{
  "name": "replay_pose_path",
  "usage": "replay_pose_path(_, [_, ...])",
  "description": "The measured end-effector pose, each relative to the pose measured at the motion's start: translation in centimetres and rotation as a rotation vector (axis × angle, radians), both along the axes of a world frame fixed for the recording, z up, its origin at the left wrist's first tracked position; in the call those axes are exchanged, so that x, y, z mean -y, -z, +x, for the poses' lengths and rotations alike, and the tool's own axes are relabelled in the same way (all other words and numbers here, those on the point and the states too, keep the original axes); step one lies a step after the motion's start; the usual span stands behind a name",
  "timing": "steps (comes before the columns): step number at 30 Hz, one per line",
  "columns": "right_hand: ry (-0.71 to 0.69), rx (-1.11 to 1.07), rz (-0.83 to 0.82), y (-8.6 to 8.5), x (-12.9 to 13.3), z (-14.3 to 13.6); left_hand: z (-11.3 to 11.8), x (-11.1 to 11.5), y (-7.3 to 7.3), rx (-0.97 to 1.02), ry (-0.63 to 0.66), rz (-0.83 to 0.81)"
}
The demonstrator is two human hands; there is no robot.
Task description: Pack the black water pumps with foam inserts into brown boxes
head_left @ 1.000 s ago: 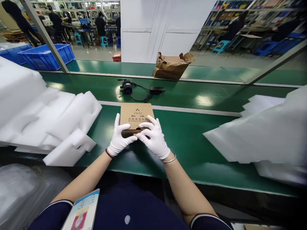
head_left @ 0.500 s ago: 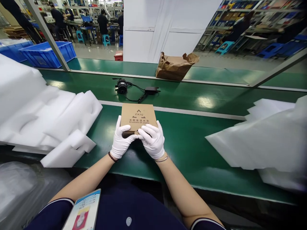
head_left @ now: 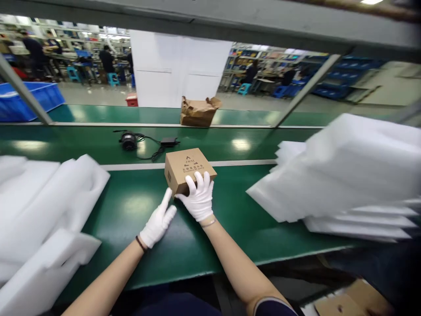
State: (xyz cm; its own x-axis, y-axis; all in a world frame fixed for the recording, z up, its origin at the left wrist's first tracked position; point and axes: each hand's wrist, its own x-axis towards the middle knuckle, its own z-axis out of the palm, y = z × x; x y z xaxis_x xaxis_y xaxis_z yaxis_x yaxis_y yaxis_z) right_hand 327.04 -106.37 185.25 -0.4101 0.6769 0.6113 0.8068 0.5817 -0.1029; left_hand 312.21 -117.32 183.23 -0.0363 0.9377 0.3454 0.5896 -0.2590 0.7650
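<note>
Gloved right hand (head_left: 198, 200) grips a cardboard box (head_left: 188, 169) on the green surface (head_left: 138, 228); the left hand (head_left: 158, 222) rests open alongside.

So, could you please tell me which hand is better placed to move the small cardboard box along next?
Probably the right hand: its fingers lie over the cardboard box near edge. The left hand is open, beside the box on the green table, apparently not touching it.
</note>
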Motion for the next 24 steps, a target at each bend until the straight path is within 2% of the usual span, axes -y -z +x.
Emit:
replay_pose_path(3, [0.117,0.096,-0.140,-2.2,-8.0,1.3,0.6,0.1,1.3,-0.523,0.089,-0.105])
replay_pose_path(6, [0.208,0.177,-0.266,-6.6,-15.2,1.6,0.5,0.0,1.9,-0.767,0.147,-0.045])
replay_pose_path(8, [0.325,0.182,-0.344,-9.8,-17.1,1.5,0.2,-0.1,2.1,-0.836,0.147,-0.009])
replay_pose_path(9, [0.383,0.164,-0.368,-11.2,-17.0,1.6,0.0,-0.2,2.2,-0.866,0.140,0.005])
replay_pose_path(11, [0.399,0.106,-0.281,-13.3,-14.6,2.0,-0.5,-0.4,2.5,-0.926,0.126,0.032])
replay_pose_path(12, [0.317,0.109,-0.186,-14.1,-12.5,2.5,-0.8,-0.6,2.8,-0.957,0.130,0.050])
replay_pose_path(14, [0.125,0.181,0.020,-15.4,-7.0,4.1,-1.5,-1.1,3.4,-1.013,0.185,0.101])
replay_pose_path(16, [0.075,0.236,0.025,-16.6,-0.5,7.5,-2.2,-1.8,4.1,-1.044,0.268,0.146])
replay_pose_path(18, [0.216,0.223,-0.087,-18.0,6.1,13.7,-2.8,-2.2,4.6,-1.046,0.311,0.156])
replay_pose_path(20, [0.570,0.202,-0.222,-19.3,11.5,22.4,-3.3,-2.4,5.0,-1.025,0.309,0.143])
replay_pose_path(22, [0.897,0.268,-0.543,-20.1,15.2,32.2,-3.7,-2.5,5.2,-0.985,0.307,0.140])
replay_pose_path(23, [0.985,0.309,-0.730,-20.1,16.5,36.8,-3.9,-2.6,5.3,-0.955,0.311,0.139])
replay_pose_path(24, [1.012,0.334,-0.898,-19.9,17.6,40.9,-4.0,-2.7,5.3,-0.911,0.316,0.130])
